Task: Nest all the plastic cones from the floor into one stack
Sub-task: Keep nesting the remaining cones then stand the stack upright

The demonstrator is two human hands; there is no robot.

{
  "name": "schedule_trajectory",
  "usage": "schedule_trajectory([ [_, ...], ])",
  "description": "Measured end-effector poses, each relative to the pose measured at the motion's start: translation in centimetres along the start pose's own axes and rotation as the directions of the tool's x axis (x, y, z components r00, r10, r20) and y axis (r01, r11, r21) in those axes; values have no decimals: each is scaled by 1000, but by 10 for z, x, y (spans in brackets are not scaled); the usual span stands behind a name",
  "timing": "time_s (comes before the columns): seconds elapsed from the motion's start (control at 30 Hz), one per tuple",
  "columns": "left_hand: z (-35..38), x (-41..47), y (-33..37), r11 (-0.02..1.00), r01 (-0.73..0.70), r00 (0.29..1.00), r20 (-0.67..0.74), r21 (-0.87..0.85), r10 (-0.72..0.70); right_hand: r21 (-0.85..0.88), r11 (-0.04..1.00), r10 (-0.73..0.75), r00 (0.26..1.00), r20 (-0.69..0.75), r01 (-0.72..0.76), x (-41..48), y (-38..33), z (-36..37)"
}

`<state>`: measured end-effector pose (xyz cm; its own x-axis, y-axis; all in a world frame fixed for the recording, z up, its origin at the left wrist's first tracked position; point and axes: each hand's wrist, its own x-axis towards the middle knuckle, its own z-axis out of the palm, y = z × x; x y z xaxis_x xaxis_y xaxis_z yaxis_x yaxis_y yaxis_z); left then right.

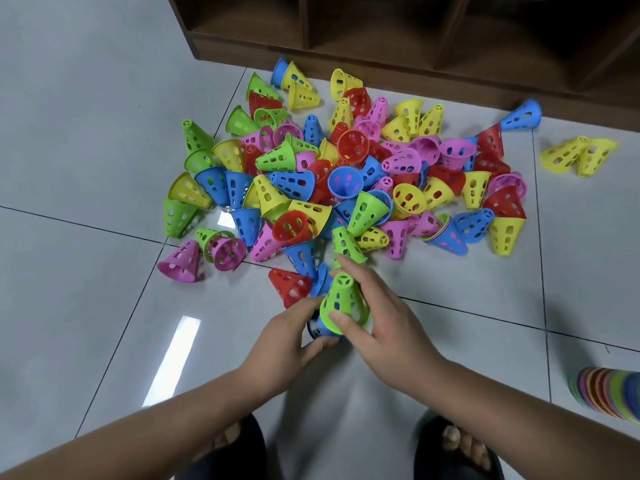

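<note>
A big heap of perforated plastic cones in green, yellow, blue, red and pink lies on the pale floor tiles. In front of the heap I hold a short stack, a green cone on top and a blue one beneath it. My left hand grips the blue lower part from the left. My right hand holds the green cone, thumb on its rim and fingers behind it. A red cone and a green cone lie just beyond my hands.
A dark wooden shelf unit stands behind the heap. Two yellow cones and a blue one lie apart at the right. A long nested stack of cones lies at the right edge. My feet in dark slippers are below.
</note>
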<state>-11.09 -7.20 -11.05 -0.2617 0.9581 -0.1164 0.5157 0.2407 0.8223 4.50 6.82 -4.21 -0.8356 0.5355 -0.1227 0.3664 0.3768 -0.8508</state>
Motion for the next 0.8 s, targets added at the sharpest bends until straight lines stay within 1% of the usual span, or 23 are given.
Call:
schedule_trajectory([
  [0.1,-3,-1,-7,1000,13,1000,2,-11,-13,-93,993,-67,995,76,74,-2,12,10],
  [0.23,-10,-5,-27,998,66,996,57,13,-66,-221,963,-114,975,193,156,-1,39,22],
  [0.27,-14,-6,-31,997,66,996,57,31,-67,-253,950,-128,966,223,184,0,47,25],
  [0.33,-25,-5,-37,994,35,999,13,101,-37,-302,921,-171,951,258,247,2,56,25],
  [0.4,-38,-1,-42,982,-20,996,-80,189,36,-314,914,-178,949,262,258,5,56,20],
  [0.47,-53,4,-46,956,-48,976,-190,291,107,-292,930,-158,960,229,223,9,55,13],
  [0.53,-64,9,-52,925,-13,951,-281,379,128,-331,920,-173,976,134,209,15,58,7],
  [0.57,-68,12,-55,915,20,948,-298,403,110,-380,903,-181,980,86,200,19,62,5],
  [0.6,-71,13,-59,905,49,954,-287,423,83,-433,882,-181,982,51,185,25,67,4],
  [0.67,-72,16,-66,877,66,980,-196,476,32,-527,838,-152,988,20,140,36,79,2],
  [0.73,-69,16,-71,854,39,997,-77,518,1,-601,793,-107,994,27,101,44,92,0],
  [0.8,-63,14,-74,840,-3,1000,5,543,0,-642,763,-51,997,53,73,48,101,-2],
])
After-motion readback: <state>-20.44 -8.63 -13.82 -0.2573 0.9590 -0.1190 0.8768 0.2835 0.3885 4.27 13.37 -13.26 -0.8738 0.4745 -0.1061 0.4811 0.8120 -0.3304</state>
